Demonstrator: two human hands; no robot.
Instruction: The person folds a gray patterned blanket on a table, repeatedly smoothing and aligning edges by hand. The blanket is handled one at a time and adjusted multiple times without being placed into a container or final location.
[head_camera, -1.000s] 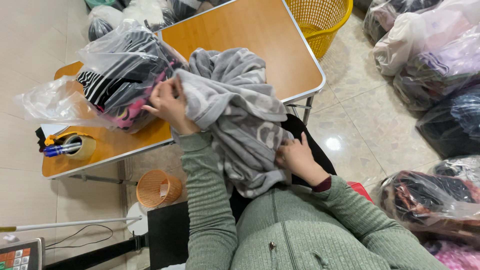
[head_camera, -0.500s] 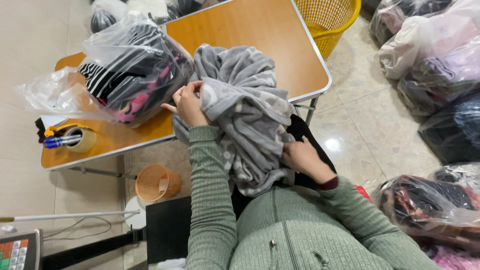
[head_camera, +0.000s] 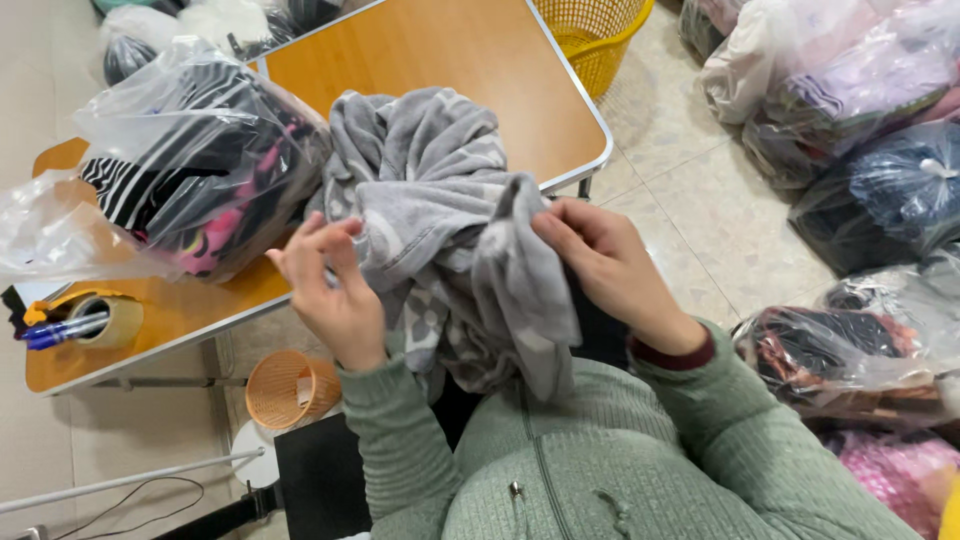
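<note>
The grey garment (head_camera: 440, 230) lay bunched half on the near edge of the surface (head_camera: 450, 50) and half hanging off it toward the person's lap. It looked like plush fleece with a paler pattern: soft, limp and light for its bulk, likely to sag and fold wherever it was not held, and not slippery, since the nap gives the skin some grip. Nothing about it seemed fragile.

The right hand (head_camera: 610, 265) was at the near right side of the garment, its fingers (head_camera: 560, 235) closed in a pinch on a raised fold of the cloth. The left hand (head_camera: 335, 290) was at the near left side, fingers (head_camera: 325, 245) loosely curled and part open, touching the fabric; whether they actually gripped it could not be told.

By judgement, the best hold on such a thing would be at an edge, seam or corner, one hand to each side and held apart, so the cloth hangs flat instead of collapsing into a heap.

Left of the garment, touching it, sat a clear bag (head_camera: 190, 160) stuffed with striped and pink clothes. Farther left lay a tape roll (head_camera: 105, 320) with pens (head_camera: 55, 330). Beyond the garment, off the far corner of the surface, stood a yellow basket (head_camera: 600, 40).
</note>
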